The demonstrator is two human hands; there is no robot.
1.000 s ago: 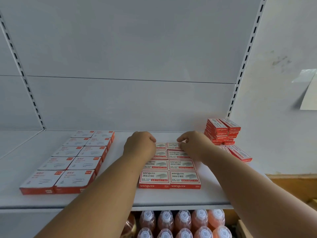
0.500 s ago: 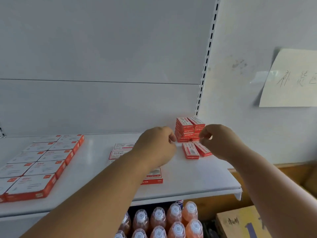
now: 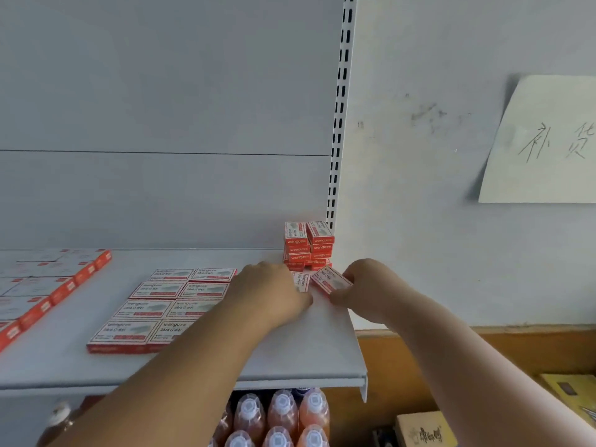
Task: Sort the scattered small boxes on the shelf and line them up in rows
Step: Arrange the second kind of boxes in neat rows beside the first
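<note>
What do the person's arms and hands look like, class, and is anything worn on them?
Both forearms are bare up to the frame edge: no sleeves show. The left hand and right hand wear no gloves; no watch, ring or bracelet shows. No markings or cables are visible.

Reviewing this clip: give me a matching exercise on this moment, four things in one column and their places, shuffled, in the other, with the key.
Things:
1. stack of small red-and-white staple boxes
2. flat grid of red-and-white staple boxes
3. orange-filled plastic bottles with white caps
4. handwritten white paper sheet

Places:
A. on the wall, right of the shelf
B. under the shelf
C. back right corner of the grey metal shelf
D. laid out mid-shelf, left of both hands

Pairs: 1-C, 2-D, 3-B, 4-A
</note>
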